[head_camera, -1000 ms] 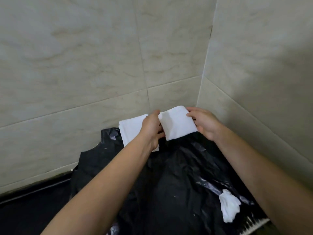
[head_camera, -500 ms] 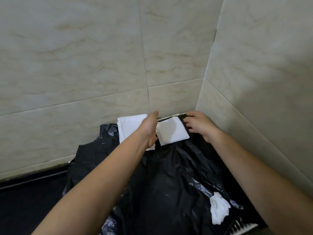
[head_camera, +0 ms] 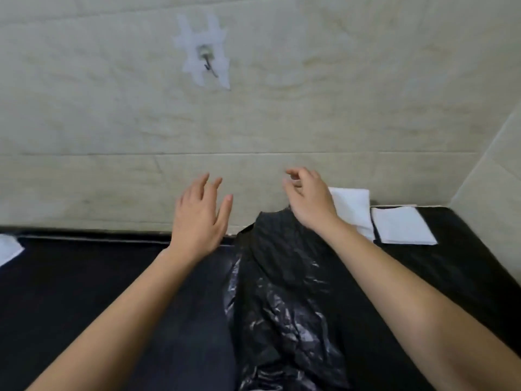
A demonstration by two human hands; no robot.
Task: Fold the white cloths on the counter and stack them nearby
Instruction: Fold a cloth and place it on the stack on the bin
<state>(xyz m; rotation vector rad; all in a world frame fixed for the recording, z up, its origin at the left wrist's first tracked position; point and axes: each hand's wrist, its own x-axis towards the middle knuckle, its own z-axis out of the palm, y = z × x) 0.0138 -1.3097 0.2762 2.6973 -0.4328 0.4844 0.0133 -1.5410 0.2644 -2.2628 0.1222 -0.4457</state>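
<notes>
Two folded white cloths lie side by side at the back right of the black counter [head_camera: 84,277]: one folded cloth [head_camera: 401,225] near the corner, a second folded cloth [head_camera: 352,207] left of it, partly behind my right wrist. My right hand [head_camera: 308,200] hovers empty, fingers loosely curled, above the top of a black plastic bag [head_camera: 284,292]. My left hand [head_camera: 200,218] is raised over the counter's back edge, fingers spread, holding nothing. Another white cloth [head_camera: 8,248] shows at the far left edge.
A tiled wall [head_camera: 282,108] runs along the back with a small metal hook [head_camera: 208,60] set in a white patch. A side wall [head_camera: 496,165] closes the right corner. The crumpled black bag lies down the counter's middle.
Both hands let go of the folded cloth, which now lies on the counter by the corner. The view swung left, and both hands moved left, away from the cloths.
</notes>
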